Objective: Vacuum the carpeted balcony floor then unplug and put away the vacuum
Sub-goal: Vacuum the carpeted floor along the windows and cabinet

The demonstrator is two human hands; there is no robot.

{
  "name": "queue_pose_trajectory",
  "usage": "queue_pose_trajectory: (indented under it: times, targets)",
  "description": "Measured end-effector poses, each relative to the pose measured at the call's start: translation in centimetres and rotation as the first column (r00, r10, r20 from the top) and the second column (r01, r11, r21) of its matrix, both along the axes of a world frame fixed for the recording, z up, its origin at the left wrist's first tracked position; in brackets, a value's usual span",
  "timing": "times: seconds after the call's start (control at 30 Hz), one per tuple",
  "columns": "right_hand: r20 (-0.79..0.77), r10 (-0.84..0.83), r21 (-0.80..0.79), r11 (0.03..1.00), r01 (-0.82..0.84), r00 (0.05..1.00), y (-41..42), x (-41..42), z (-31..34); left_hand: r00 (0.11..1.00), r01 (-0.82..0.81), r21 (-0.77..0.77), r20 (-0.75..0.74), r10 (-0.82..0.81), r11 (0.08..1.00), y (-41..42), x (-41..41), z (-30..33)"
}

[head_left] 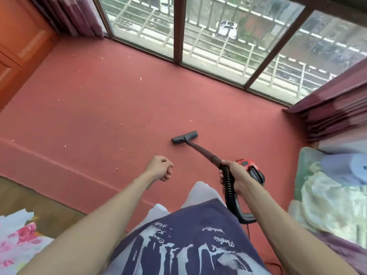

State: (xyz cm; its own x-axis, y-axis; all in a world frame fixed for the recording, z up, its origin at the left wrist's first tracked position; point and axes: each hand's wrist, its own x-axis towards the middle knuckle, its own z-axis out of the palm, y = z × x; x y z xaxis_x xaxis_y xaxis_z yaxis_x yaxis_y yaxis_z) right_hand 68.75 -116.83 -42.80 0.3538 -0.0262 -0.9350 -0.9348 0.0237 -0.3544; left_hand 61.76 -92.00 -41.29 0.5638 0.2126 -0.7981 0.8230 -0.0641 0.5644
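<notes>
One floor head (pixel 184 137) on open carpet (pixel 99 106), well short of the window (pixel 177 36); right hand (pixel 234 175) grips the hose (pixel 231 195), left hand (pixel 160 169) loosely curled, empty.

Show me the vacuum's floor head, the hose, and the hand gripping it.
floor head (pixel 184 137), head view, middle of the grey bar.
hose (pixel 230 195), head view, ribbed stretch below the hand.
right hand (pixel 235 174), head view, back of the hand.

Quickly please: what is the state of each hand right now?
Left hand: holds nothing, fingers loosely curled, above the carpet.
Right hand: grips the vacuum hose where it meets the wand.
</notes>
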Motion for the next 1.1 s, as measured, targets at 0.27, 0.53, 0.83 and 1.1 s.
queue_pose_trajectory:
  times: [0.27,0.53,0.83,1.1]
  targets:
    - [-0.046,-0.034,0.006,0.999,0.035,0.998,1.7,5.6,-2.0,0.988,0.149,0.010,-0.052,-0.148,0.989,1.5,6.2,-0.8]
    - [-0.055,0.212,-0.049,0.975,-0.215,0.976,2.2,19.7,-4.2,1.000,0.001,0.076,-0.020,0.001,0.997,3.3,17.0,-0.2]
    - [-0.022,0.384,-0.124,0.915,-0.384,0.923,2.7,22.9,-0.8,0.999,-0.052,0.045,-0.007,0.052,0.998,3.9,22.2,0.6]
    - [-0.134,0.368,-0.105,0.918,-0.382,0.920,-1.2,20.6,1.1,0.998,0.006,0.050,-0.056,-0.003,0.999,4.7,23.8,0.0]
